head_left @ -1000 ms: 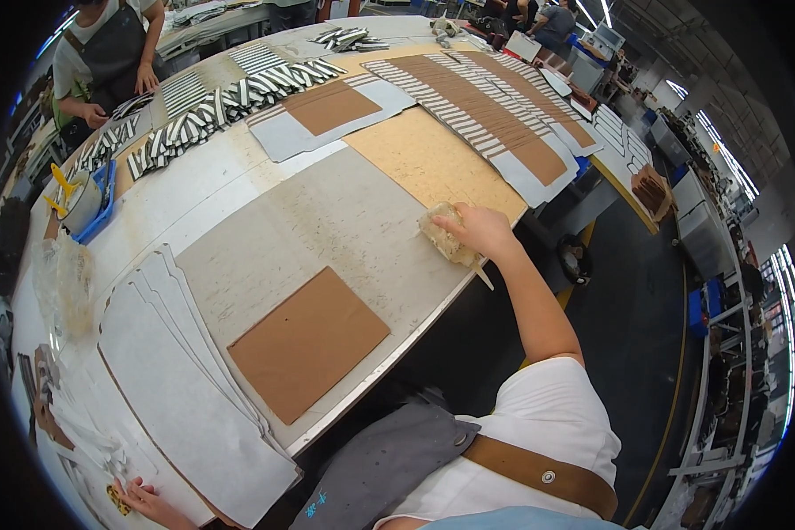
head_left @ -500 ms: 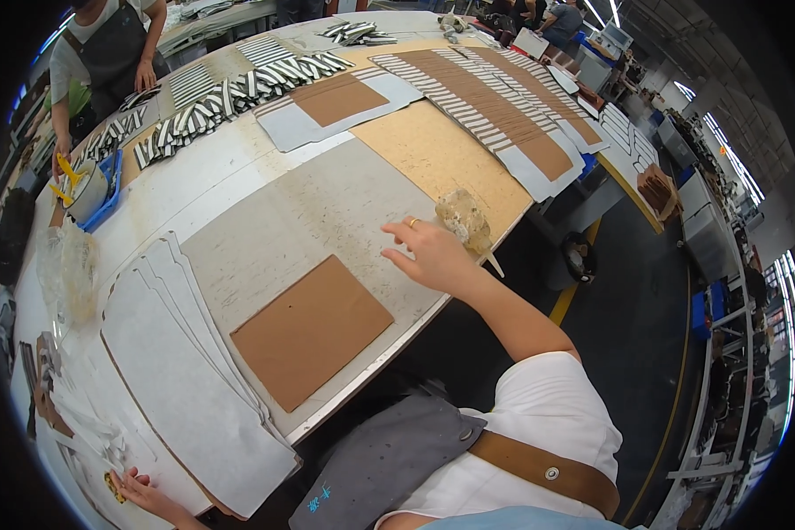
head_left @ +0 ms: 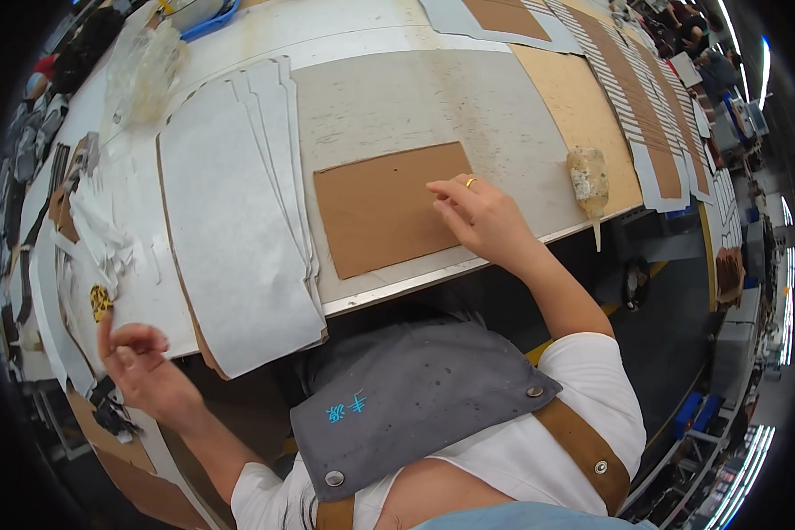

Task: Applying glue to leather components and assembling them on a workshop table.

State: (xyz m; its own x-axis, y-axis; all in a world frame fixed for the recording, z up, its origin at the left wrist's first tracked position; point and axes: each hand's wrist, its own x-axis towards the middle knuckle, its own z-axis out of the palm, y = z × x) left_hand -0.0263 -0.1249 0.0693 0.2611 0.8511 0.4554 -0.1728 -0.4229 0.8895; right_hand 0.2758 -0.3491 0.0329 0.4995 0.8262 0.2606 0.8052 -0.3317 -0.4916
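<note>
Right hand on brown cardboard sheet

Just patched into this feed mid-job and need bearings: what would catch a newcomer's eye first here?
The brown cardboard rectangle lying on the grey work table, with the right hand resting fingertips on its right edge. Left of it lies a stack of white paper sheets, and the left hand hovers by the table's near-left corner. A grimy glue bottle lies on the table right of the right hand.
</note>
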